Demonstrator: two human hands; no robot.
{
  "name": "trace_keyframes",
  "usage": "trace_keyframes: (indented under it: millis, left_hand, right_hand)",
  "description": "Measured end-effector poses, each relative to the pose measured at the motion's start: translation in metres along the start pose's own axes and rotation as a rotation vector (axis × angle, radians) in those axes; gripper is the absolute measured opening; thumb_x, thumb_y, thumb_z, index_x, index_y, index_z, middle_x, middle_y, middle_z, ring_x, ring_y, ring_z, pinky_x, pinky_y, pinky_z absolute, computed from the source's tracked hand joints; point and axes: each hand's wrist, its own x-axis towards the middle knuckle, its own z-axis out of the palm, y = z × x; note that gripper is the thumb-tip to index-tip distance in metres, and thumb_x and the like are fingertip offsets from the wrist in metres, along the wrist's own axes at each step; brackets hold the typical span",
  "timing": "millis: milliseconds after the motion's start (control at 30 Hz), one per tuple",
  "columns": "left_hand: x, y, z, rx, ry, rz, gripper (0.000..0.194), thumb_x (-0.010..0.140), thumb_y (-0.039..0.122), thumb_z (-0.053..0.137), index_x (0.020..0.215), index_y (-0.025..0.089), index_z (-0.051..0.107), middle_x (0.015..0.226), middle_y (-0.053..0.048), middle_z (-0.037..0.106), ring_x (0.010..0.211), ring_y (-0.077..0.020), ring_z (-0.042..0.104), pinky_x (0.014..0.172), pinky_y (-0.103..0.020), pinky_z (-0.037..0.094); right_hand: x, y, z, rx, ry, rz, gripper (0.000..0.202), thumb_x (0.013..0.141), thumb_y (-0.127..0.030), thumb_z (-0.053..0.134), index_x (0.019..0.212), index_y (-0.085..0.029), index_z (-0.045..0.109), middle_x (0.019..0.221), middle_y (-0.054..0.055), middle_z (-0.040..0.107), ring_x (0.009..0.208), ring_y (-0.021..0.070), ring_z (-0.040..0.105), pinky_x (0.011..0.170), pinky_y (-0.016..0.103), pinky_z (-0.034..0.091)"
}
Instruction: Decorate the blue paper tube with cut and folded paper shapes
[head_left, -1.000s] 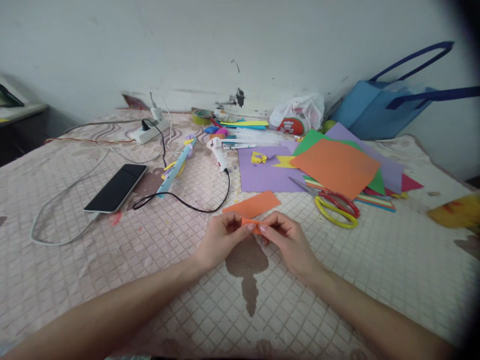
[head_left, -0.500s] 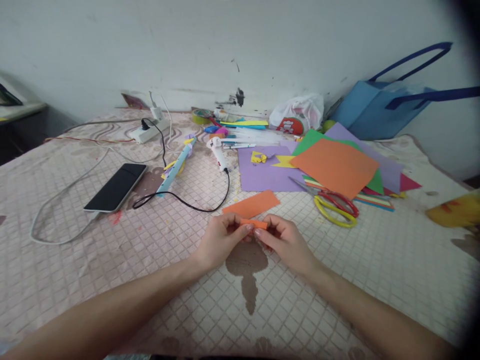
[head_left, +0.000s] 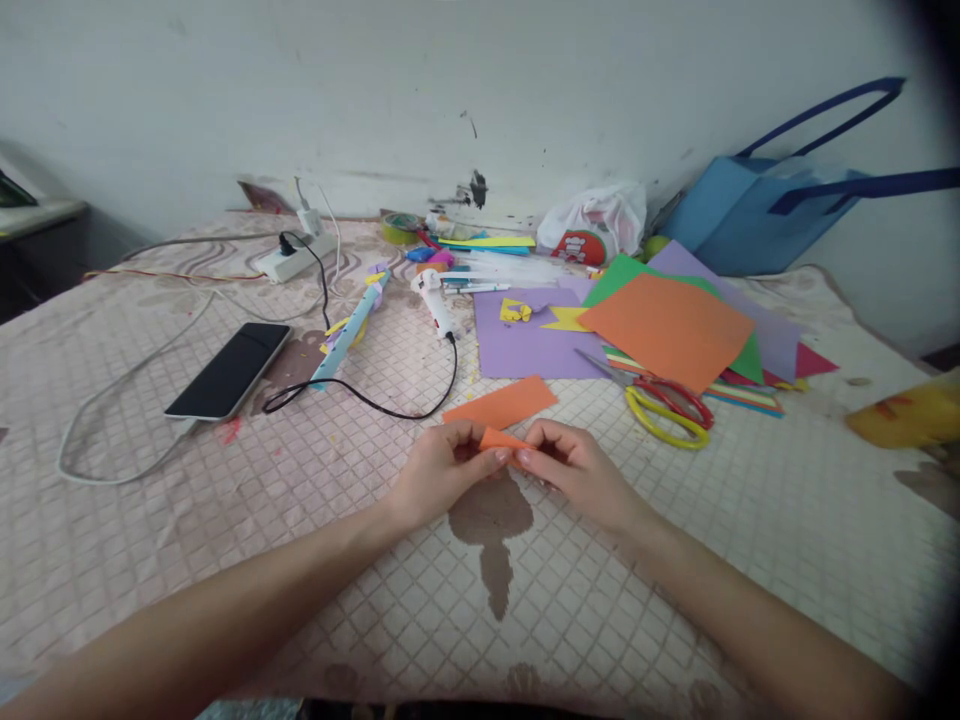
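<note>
A small folded piece of orange paper (head_left: 496,438) is pinched between my two hands, just above the tablecloth. My left hand (head_left: 444,468) grips its left end, thumb on the near side. On its right end my right hand (head_left: 571,465) is closed, thumb pressed close to the left thumb. Fingers hide much of the piece's lower part. Right behind the hands lies a flat orange paper strip (head_left: 502,402). Scissors (head_left: 667,412) with red and yellow handles rest farther right, beside the colored sheets.
A white glue gun (head_left: 433,302) with a black cord lies behind the strip. Left are a phone (head_left: 230,372) on a cable, a light blue decorated strip (head_left: 349,332) and a power strip (head_left: 298,258). Orange (head_left: 667,328) and purple sheets (head_left: 525,350) lie right; a blue bag (head_left: 754,215) stands behind.
The orange piece has tilted, its left end now higher and its right end more covered by my right fingers. Both hands keep hold of it. The view has shifted slightly.
</note>
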Motion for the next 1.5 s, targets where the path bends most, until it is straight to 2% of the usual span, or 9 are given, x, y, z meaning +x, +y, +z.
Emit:
trace_keyframes:
  millis: [133, 400, 633, 733, 833, 1067, 1233, 1333, 1500]
  left_hand:
    - [0.000, 0.000, 0.002, -0.071, -0.042, -0.059, 0.028, 0.070, 0.038, 0.072, 0.078, 0.013, 0.065, 0.070, -0.005, 0.068, 0.063, -0.0132, 0.062, 0.057, -0.022, 0.047]
    - [0.001, 0.002, 0.001, -0.313, -0.098, -0.189, 0.023, 0.077, 0.034, 0.066, 0.077, 0.012, 0.067, 0.070, -0.004, 0.068, 0.061, -0.0093, 0.061, 0.063, -0.021, 0.048]
    - [0.001, 0.004, 0.001, -0.291, -0.048, -0.161, 0.043, 0.088, 0.046, 0.047, 0.078, 0.010, 0.067, 0.073, -0.007, 0.068, 0.065, -0.0126, 0.063, 0.065, -0.024, 0.048]
    - [0.001, 0.006, 0.001, -0.229, -0.023, -0.105, 0.036, 0.084, 0.046, 0.056, 0.077, 0.011, 0.064, 0.071, -0.005, 0.066, 0.063, -0.0117, 0.061, 0.063, -0.024, 0.048]
    - [0.001, 0.006, 0.001, -0.170, 0.009, -0.052, 0.029, 0.078, 0.040, 0.065, 0.072, 0.013, 0.059, 0.064, -0.001, 0.063, 0.057, -0.0088, 0.057, 0.059, -0.021, 0.046]
    - [0.004, 0.002, 0.001, -0.211, 0.022, -0.070, 0.029, 0.078, 0.040, 0.064, 0.071, 0.014, 0.055, 0.065, 0.000, 0.062, 0.057, -0.0079, 0.056, 0.057, -0.020, 0.045]
    - [0.005, 0.001, -0.002, -0.086, -0.085, -0.068, 0.033, 0.079, 0.045, 0.063, 0.070, 0.013, 0.056, 0.062, 0.000, 0.061, 0.055, -0.0083, 0.056, 0.053, -0.019, 0.043]
    - [0.006, 0.000, -0.004, -0.055, -0.134, -0.045, 0.034, 0.079, 0.046, 0.062, 0.069, 0.013, 0.056, 0.063, -0.001, 0.062, 0.056, -0.0086, 0.057, 0.054, -0.019, 0.044]
    - [0.009, -0.001, -0.005, -0.131, -0.030, -0.064, 0.034, 0.080, 0.047, 0.061, 0.072, 0.014, 0.056, 0.060, 0.001, 0.061, 0.054, -0.0078, 0.056, 0.054, -0.019, 0.044]
  right_hand:
    - [-0.001, 0.002, 0.004, 0.141, 0.011, 0.056, 0.025, 0.080, -0.035, 0.061, 0.064, -0.020, 0.049, 0.061, -0.004, 0.047, 0.052, 0.0083, 0.036, 0.047, 0.024, 0.027]
    - [0.000, 0.010, 0.005, 0.213, 0.032, 0.078, 0.025, 0.080, -0.030, 0.062, 0.063, -0.019, 0.048, 0.057, -0.005, 0.044, 0.050, 0.0071, 0.035, 0.045, 0.022, 0.025]
    - [0.001, 0.011, 0.004, 0.306, 0.027, 0.106, 0.025, 0.080, -0.026, 0.062, 0.061, -0.018, 0.048, 0.056, -0.006, 0.044, 0.048, 0.0060, 0.035, 0.042, 0.022, 0.021]
    - [0.001, 0.011, 0.005, 0.329, 0.016, 0.115, 0.024, 0.080, -0.027, 0.062, 0.062, -0.018, 0.048, 0.057, -0.006, 0.045, 0.048, 0.0059, 0.035, 0.042, 0.021, 0.021]
    - [0.000, 0.009, 0.005, 0.282, -0.047, 0.125, 0.023, 0.081, -0.033, 0.062, 0.068, -0.018, 0.051, 0.060, -0.005, 0.048, 0.048, 0.0059, 0.037, 0.042, 0.021, 0.025]
    - [0.000, 0.007, -0.002, 0.087, -0.136, 0.113, 0.026, 0.080, -0.039, 0.063, 0.070, -0.018, 0.052, 0.063, -0.004, 0.051, 0.049, 0.0066, 0.041, 0.043, 0.022, 0.029]
    - [0.004, 0.003, -0.008, 0.053, -0.173, 0.084, 0.027, 0.080, -0.044, 0.062, 0.080, -0.018, 0.056, 0.066, -0.004, 0.049, 0.051, 0.0067, 0.037, 0.046, 0.022, 0.027]
    - [0.013, 0.002, -0.012, -0.032, -0.197, 0.070, 0.028, 0.081, -0.044, 0.059, 0.073, -0.018, 0.054, 0.062, -0.005, 0.045, 0.051, 0.0070, 0.035, 0.046, 0.023, 0.026]
    - [0.031, 0.000, -0.016, -0.082, -0.294, 0.074, 0.026, 0.082, -0.039, 0.059, 0.071, -0.018, 0.049, 0.058, -0.007, 0.039, 0.049, 0.0066, 0.033, 0.045, 0.022, 0.024]
